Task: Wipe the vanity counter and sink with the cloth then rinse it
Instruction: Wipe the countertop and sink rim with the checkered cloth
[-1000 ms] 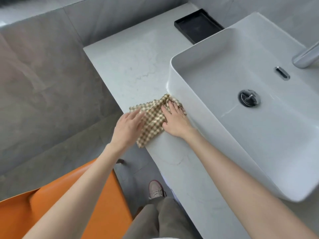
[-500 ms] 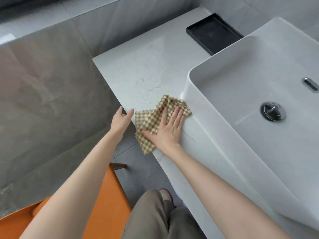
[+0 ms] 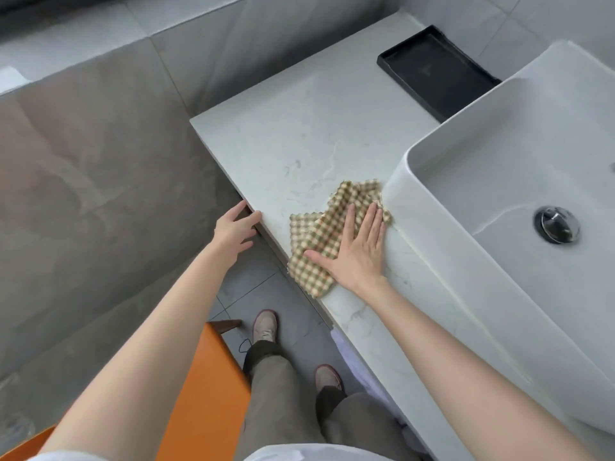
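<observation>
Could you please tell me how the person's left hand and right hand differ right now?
The right hand lies flat, fingers straight, pressing the checked cloth onto the counter beside the sink; the left hand has loosely bent fingers. The right hand is on the cloth; the left hand touches only the counter's front edge. Both are bare.

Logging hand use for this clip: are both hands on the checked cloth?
No, only the right hand lies flat on the checked cloth; the left hand rests at the counter edge, apart from it.
</observation>
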The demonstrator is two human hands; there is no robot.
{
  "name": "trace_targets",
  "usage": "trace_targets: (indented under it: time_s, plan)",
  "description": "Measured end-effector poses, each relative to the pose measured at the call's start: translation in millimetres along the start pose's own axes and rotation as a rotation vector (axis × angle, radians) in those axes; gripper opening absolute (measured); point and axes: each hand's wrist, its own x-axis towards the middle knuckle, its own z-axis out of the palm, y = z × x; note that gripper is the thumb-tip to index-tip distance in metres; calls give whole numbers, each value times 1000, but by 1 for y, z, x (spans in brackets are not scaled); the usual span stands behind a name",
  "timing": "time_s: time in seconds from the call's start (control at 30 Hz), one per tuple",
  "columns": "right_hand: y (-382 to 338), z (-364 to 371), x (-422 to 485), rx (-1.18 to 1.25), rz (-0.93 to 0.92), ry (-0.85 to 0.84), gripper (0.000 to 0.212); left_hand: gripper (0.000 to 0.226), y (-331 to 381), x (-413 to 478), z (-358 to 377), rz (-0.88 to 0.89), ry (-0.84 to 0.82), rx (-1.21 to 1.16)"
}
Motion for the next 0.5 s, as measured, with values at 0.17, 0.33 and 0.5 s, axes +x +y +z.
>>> trace_targets:
  time_s: [0.17, 0.33, 0.5]
  plan:
    - [-34, -12, 42, 12, 82, -22, 127, 57, 20, 26, -28, 32, -34, -10]
    - [-83, -29, 106, -3, 53, -33, 118, 51, 51, 55, -49, 51, -102, 5]
    - [-132, -38, 155, -50, -2, -25, 104, 43, 66, 84, -65, 0, -129, 30]
